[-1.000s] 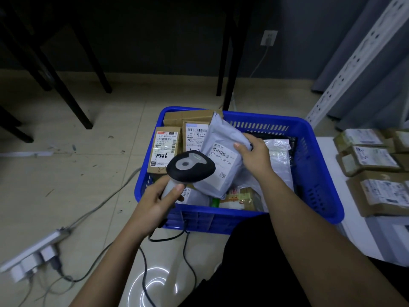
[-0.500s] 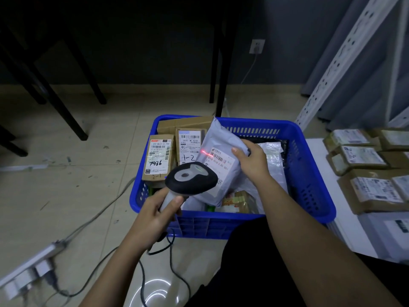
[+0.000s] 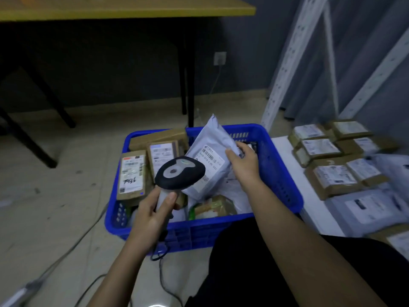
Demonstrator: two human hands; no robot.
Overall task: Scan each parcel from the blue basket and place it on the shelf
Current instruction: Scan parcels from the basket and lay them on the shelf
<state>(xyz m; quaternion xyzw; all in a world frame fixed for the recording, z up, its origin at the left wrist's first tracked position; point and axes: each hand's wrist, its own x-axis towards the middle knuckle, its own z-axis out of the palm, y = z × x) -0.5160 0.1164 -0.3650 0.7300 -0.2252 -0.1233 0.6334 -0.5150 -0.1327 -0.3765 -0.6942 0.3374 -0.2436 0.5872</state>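
Note:
A blue basket (image 3: 281, 173) stands on the floor, filled with several brown cardboard parcels (image 3: 131, 173) and plastic mailers. My right hand (image 3: 244, 161) grips a grey mailer parcel (image 3: 210, 156) by its right edge and holds it tilted above the basket, label facing me. My left hand (image 3: 155, 212) grips the handle of a black and grey barcode scanner (image 3: 180, 172), whose head sits just in front of the parcel's lower left corner. To the right lies the low white shelf (image 3: 294, 173) with several labelled parcels (image 3: 332, 178) on it.
A yellow-topped table (image 3: 124, 6) with black legs stands behind the basket. White perforated shelf posts (image 3: 285, 63) rise at the right. The scanner's cable (image 3: 163, 282) and a power strip (image 3: 20, 293) with cords lie on the floor at lower left. A wall socket (image 3: 220, 58) is behind.
The red scan line seen on the label half a second ago is gone. The parcel has lifted slightly higher and to the right, and my view has tilted upward.

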